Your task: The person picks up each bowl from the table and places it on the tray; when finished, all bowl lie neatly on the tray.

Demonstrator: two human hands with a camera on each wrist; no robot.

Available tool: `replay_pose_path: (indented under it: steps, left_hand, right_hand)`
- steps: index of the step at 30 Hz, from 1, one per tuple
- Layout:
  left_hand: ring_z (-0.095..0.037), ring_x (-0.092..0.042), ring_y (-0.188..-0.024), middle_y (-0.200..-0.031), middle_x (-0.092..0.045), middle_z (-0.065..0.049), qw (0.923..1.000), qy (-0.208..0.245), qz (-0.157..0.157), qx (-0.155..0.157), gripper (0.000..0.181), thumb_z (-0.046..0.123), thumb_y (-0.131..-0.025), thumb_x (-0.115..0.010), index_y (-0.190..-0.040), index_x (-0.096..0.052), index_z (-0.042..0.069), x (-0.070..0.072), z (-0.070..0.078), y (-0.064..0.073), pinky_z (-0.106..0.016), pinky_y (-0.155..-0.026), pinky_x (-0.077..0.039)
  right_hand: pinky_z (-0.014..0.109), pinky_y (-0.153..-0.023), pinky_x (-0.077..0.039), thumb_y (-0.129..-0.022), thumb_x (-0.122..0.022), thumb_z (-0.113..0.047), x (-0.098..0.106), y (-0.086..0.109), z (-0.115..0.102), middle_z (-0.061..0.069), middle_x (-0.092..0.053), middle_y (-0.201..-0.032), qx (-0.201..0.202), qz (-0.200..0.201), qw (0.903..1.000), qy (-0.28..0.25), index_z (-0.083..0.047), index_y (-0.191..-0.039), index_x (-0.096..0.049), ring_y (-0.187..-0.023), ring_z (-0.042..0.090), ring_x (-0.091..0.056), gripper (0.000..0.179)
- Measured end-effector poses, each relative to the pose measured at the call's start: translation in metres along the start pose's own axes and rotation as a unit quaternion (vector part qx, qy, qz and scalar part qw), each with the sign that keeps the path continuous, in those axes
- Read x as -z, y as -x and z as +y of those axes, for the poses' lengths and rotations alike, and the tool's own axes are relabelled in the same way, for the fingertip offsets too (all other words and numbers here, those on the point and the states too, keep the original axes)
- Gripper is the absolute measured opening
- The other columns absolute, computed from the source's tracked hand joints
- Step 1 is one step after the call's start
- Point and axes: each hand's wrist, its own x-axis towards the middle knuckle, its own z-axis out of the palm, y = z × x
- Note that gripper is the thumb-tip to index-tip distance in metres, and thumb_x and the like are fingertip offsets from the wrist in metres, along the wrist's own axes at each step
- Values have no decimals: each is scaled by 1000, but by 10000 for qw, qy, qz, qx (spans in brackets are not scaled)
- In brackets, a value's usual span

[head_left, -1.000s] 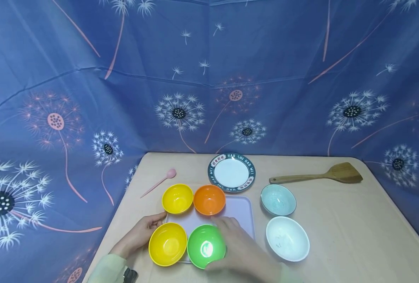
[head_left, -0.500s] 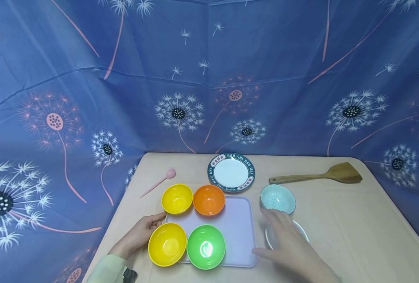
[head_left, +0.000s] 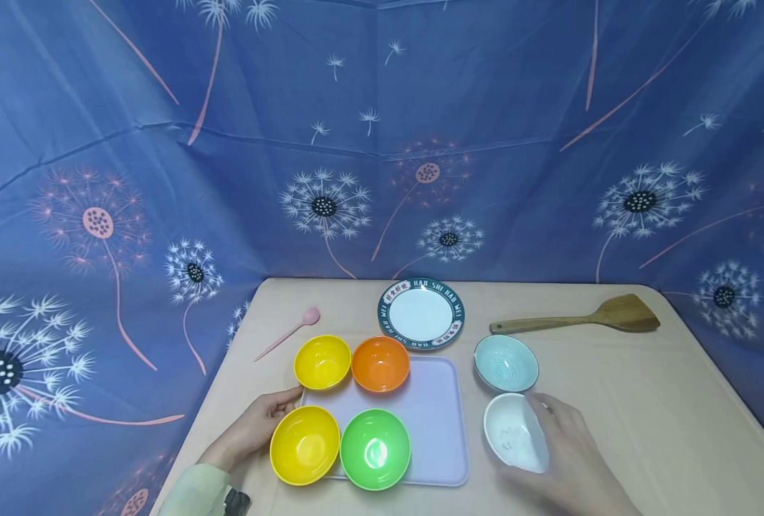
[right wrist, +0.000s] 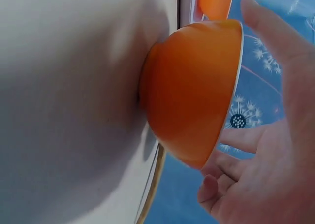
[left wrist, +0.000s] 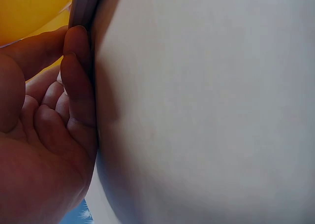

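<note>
My left hand (head_left: 256, 428) is at the left edge of a pale lilac tray (head_left: 435, 423), its thumb and fingertips pinching the tray's edge (left wrist: 84, 7) in the left wrist view. Two yellow bowls (head_left: 322, 363), an orange bowl (head_left: 380, 365) and a green bowl (head_left: 375, 450) sit on the tray. To the right of it stands a bowl white inside (head_left: 513, 433) and orange outside (right wrist: 192, 93). My right hand (head_left: 569, 455) reaches round that bowl's right side with thumb and fingers spread. A gap shows between thumb and rim; finger contact is unclear.
A pale turquoise bowl (head_left: 506, 363) stands just behind the white one. Farther back lie a wooden spatula (head_left: 621, 315), a green-rimmed plate (head_left: 421, 315) and a pink spoon (head_left: 292, 332). A blue dandelion-print cloth (head_left: 524, 86) hangs behind the table.
My right hand has left the green bowl and moved right, over the white bowl, then to its right side. The left hand has stayed at the tray's edge.
</note>
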Motion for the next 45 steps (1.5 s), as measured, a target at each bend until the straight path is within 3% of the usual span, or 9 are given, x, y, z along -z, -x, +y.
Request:
replay_pose_path:
  steps: [2, 11, 27, 32, 36, 41, 45]
  left_hand:
    - [-19, -55, -93, -95, -63, -4, 10000, 3, -9, 4, 54, 14, -102, -67, -153, -51, 2, 0, 0, 0, -22, -80, -47]
    - [-19, -54, -87, -90, -60, -5, 9999, 136, -9, 60, 55, 12, -101, -68, -153, -51, 3, -1, 1, -1, -23, -75, -46]
    - [-19, -55, -89, -92, -61, -6, 9998, 207, -22, -37, 53, 10, -103, -65, -153, -50, 0, -1, 3, 3, -22, -75, -47]
    - [-19, -54, -85, -88, -58, -5, 9997, 217, -75, 8, 55, 11, -102, -67, -153, -50, 2, 0, 2, 2, -22, -73, -46]
    - [-19, -53, -84, -85, -57, -5, 9998, 188, -83, 84, 56, 14, -102, -68, -154, -50, 5, 0, 2, 1, -23, -74, -46]
    - [-20, -54, -88, -87, -57, -5, 9998, 177, -87, 86, 56, 15, -102, -68, -154, -50, 5, 0, 2, 1, -23, -76, -46]
    - [-19, -54, -87, -88, -58, -5, 9999, 145, -53, 75, 55, 15, -102, -67, -153, -51, 4, 0, 2, 1, -23, -76, -46]
  right_hand:
    - [71, -94, -44, -59, -89, -75, 0, 0, 3, 19, -46, -143, 63, 104, 9999, -4, 1, -152, -45, -130, 41, -40, 128]
    - [69, -93, -47, -61, -89, -74, 0, 1, 5, 21, -48, -142, -92, -118, 9997, -184, 8, -154, -40, -127, 41, -43, 133]
    - [69, -93, -48, -63, -89, -72, -1, 1, -2, 22, -46, -142, -288, -291, 9990, -167, 6, -155, -39, -128, 42, -43, 130]
    - [65, -93, -51, -64, -86, -76, 1, 2, -19, 21, -40, -149, -543, -833, 9943, -388, 4, -158, -35, -131, 41, -42, 133]
    - [63, -93, -52, -60, -87, -76, -3, 0, -41, 13, -34, -156, -921, -1340, 9841, -712, -8, -163, -32, -132, 37, -43, 135]
    - [60, -98, -51, -54, -92, -71, -10, -1, -66, 6, -33, -157, -1070, -1499, 9764, -1124, -15, -163, -35, -127, 31, -48, 135]
    - [56, -99, -51, -53, -92, -70, -18, -3, -80, 4, -37, -156, -882, -1457, 9781, -1194, -16, -160, -40, -124, 26, -50, 131]
